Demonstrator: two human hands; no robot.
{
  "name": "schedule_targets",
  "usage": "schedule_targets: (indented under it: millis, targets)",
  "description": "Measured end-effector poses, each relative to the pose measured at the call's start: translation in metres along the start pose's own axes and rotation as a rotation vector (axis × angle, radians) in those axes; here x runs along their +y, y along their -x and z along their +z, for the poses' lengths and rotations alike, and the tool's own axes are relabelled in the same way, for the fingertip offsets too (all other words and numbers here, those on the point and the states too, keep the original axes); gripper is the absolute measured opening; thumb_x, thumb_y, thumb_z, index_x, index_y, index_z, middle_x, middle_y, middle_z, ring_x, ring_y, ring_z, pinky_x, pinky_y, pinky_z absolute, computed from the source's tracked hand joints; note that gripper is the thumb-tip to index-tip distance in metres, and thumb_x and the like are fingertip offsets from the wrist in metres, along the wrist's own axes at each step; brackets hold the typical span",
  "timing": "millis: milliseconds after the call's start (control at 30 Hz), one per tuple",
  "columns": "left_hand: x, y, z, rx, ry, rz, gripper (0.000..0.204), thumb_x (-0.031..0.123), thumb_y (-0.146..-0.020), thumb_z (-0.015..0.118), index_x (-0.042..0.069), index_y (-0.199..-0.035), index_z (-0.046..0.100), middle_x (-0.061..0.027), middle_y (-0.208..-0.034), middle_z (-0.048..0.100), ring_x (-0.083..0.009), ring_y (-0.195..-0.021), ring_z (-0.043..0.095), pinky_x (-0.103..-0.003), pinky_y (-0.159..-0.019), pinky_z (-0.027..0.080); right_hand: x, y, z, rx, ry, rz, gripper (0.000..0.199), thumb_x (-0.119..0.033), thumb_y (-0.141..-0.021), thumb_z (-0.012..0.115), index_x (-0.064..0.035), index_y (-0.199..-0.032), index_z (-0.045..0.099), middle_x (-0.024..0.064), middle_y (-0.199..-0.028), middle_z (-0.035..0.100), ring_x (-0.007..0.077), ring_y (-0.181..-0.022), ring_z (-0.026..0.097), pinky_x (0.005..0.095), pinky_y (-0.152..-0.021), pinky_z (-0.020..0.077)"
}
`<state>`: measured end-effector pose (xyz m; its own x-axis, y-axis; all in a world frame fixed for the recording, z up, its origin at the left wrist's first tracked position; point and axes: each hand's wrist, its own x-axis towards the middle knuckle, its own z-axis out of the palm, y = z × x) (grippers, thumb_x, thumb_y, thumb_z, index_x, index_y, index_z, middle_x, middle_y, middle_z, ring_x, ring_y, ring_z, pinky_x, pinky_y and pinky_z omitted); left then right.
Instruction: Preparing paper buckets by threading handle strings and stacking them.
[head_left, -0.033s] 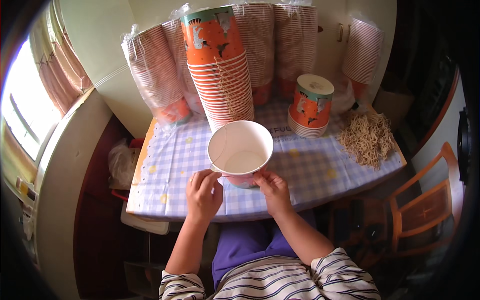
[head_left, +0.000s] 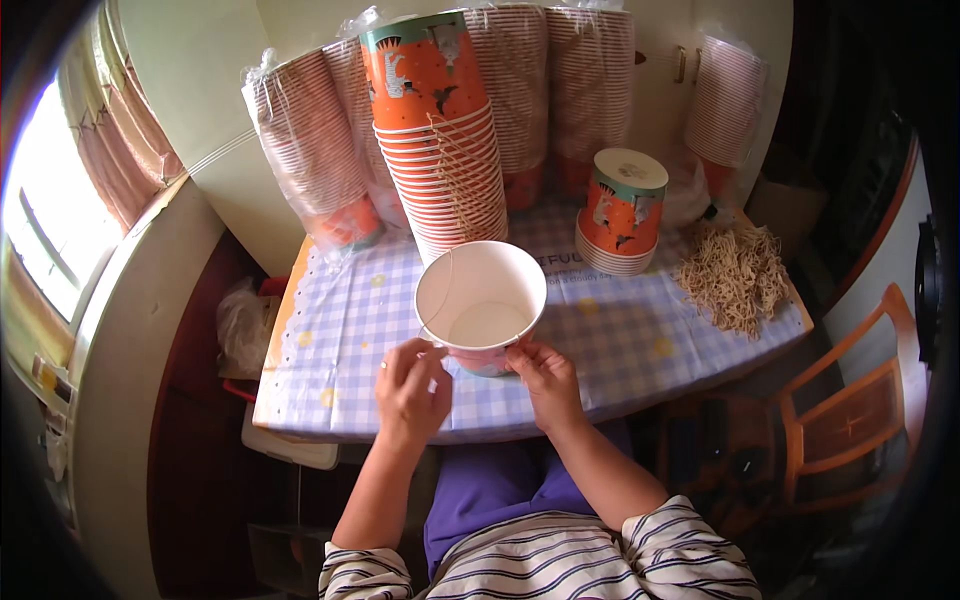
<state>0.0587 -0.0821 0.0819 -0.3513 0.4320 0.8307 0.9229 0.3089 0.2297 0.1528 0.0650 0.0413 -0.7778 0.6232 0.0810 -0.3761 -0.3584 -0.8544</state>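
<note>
Behind the worktop (head_left: 620,340), with its lilac checked cloth, bagged sleeves of striped cups (head_left: 310,150) run past the top edge against a cream wall, a bright curtained window sits at left and a wooden chair (head_left: 850,410) at right. Fisheye blur leaves the tan heap of strings (head_left: 735,275) indistinct. Over the near edge, the white-lined paper bucket (head_left: 480,300) tilts open; the left hand (head_left: 410,385) pinches its rim, the right hand (head_left: 545,375) grips its side, hiding the base.
</note>
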Motion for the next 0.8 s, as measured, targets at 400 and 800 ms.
schedule_targets:
  millis: [400,800]
  targets:
    - [0.039,0.018,0.037,-0.225,0.309,-0.156,0.025,0.004,-0.077,0.066,0.004,-0.102,0.059,-0.0110,-0.087,0.062,-0.0285,-0.074,0.061,-0.036,-0.063,0.048,-0.010,0.002,-0.008,-0.096,-0.034,0.066,0.017,-0.013,-0.088,0.065,0.0010,-0.096,0.065,0.0049,-0.089,0.066,0.0090,-0.083,0.061,0.0236,-0.079,0.0489]
    - [0.040,0.015,0.038,-0.157,0.210,-0.102,0.015,0.003,-0.074,0.067,0.006,-0.088,0.063,-0.0085,-0.075,0.058,-0.0276,-0.067,0.059,-0.037,-0.058,0.047,-0.010,0.005,-0.009,-0.133,0.002,0.072,0.018,-0.016,-0.087,0.067,-0.0003,-0.095,0.066,0.0023,-0.087,0.065,0.0053,-0.079,0.057,0.0208,-0.074,0.0469]
